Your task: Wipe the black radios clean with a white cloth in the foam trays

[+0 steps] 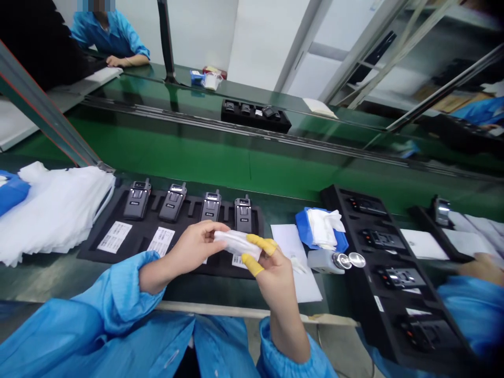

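Over the front edge of a black foam tray [88, 253], both my hands hold a white wrapped packet [236, 242]. What is inside the wrapping cannot be made out. My left hand [199, 244] grips its left end, fingers closed. At the other end, my right hand [275, 270], with yellow finger covers on the thumb and fingers, pinches it. Behind the packet, handheld radios stand in a row in the tray: a left one [136, 202], two in the middle [172, 203] and a right one [243, 212]. White printed labels [114, 237] lie in front of them.
White soft sleeves [59, 210] are piled at left. To the right are a blue box of white wipes [325, 228], a bottle with a metal cap [325, 261], white paper [287, 239] and another black tray [372, 302] with radios. Co-workers sit across [110, 37] and at right [472, 304].
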A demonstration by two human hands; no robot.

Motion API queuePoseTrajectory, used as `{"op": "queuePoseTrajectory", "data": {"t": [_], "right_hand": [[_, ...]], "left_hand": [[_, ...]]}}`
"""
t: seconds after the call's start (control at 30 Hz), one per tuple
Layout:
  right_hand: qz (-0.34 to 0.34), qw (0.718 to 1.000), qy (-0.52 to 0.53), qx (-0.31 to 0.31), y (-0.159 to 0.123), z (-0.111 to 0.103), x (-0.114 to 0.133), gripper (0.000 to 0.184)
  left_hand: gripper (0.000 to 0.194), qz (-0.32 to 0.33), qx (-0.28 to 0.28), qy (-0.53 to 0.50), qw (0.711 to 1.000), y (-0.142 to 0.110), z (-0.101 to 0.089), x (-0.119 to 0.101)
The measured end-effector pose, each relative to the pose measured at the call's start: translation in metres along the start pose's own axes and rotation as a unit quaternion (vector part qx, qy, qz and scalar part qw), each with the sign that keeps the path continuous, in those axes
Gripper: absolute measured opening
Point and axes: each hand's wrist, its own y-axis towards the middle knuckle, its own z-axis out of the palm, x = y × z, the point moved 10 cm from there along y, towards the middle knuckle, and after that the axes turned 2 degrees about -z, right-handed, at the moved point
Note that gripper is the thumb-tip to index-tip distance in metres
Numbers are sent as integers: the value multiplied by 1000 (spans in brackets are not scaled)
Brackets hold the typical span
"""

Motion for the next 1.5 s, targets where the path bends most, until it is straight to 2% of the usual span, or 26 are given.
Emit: {"op": "queuePoseTrajectory", "data": {"t": [0.07, 0.13, 0.23, 0.33, 0.4, 0.5, 0.57, 0.63, 0.73, 0.83, 0.93, 1.07, 1.17, 1.23, 1.3, 1.33, 1.37, 1.4, 1.47, 1.5], "right_hand": [[-26, 997, -69, -22, 3, -6, 5, 20], [-29, 996, -79, -35, 7, -9, 6, 16], [30, 999, 17, -16, 14, -4, -6, 25], [99, 990, 103, 4, 16, 5, -19, 31], [106, 987, 117, -6, 17, 4, -21, 32], [81, 993, 82, -21, 18, -2, -18, 32], [40, 998, 5, -49, 18, -11, -11, 29], [-41, 986, -124, -106, 13, -21, 6, 24], [-201, 918, -302, -160, -7, -12, 38, 17], [-312, 865, -375, -120, -29, 15, 50, 16], [-348, 856, -374, -75, -40, 23, 49, 25], [-325, 876, -346, -90, -39, -2, 42, 32], [-300, 886, -346, -78, -34, -16, 30, 30], [-287, 887, -347, -96, -33, -31, 24, 30], [-271, 884, -357, -135, -34, -54, 20, 28], [-262, 881, -362, -158, -35, -68, 19, 27], [-254, 876, -369, -181, -35, -85, 19, 26], [-245, 869, -378, -206, -36, -103, 20, 26], [-225, 846, -402, -268, -37, -145, 24, 27], [-212, 829, -419, -304, -38, -167, 26, 28]], "left_hand": [[16, 43, -28, 78, 996, -1, -5, -11], [14, 57, -29, 100, 993, -1, -6, -18], [20, -24, 13, 2, 1000, 1, 1, -7], [29, -137, 62, -116, 982, -3, 15, 11], [36, -174, 76, -157, 969, -5, 20, 17], [43, -186, 71, -131, 971, -3, 20, 23], [42, -181, 60, -97, 977, -1, 19, 26], [41, -181, 57, -83, 978, 0, 23, 29], [43, -202, 75, -121, 969, -4, 37, 33], [44, -211, 77, -186, 957, -7, 48, 34], [38, -204, 51, -199, 957, -5, 48, 34], [41, -212, 44, -173, 961, -1, 54, 37], [39, -190, 92, -76, 974, 5, 68, 38], [38, -148, 113, 16, 982, 15, 74, 36], [36, -54, 61, 141, 987, 34, 67, 22], [38, 0, 12, 217, 976, 44, 60, 12], [45, 45, -39, 299, 952, 53, 56, 1], [55, 76, -80, 388, 915, 61, 55, -8], [72, 80, -113, 518, 844, 78, 61, -13], [77, 69, -113, 550, 824, 87, 66, -11]]}}
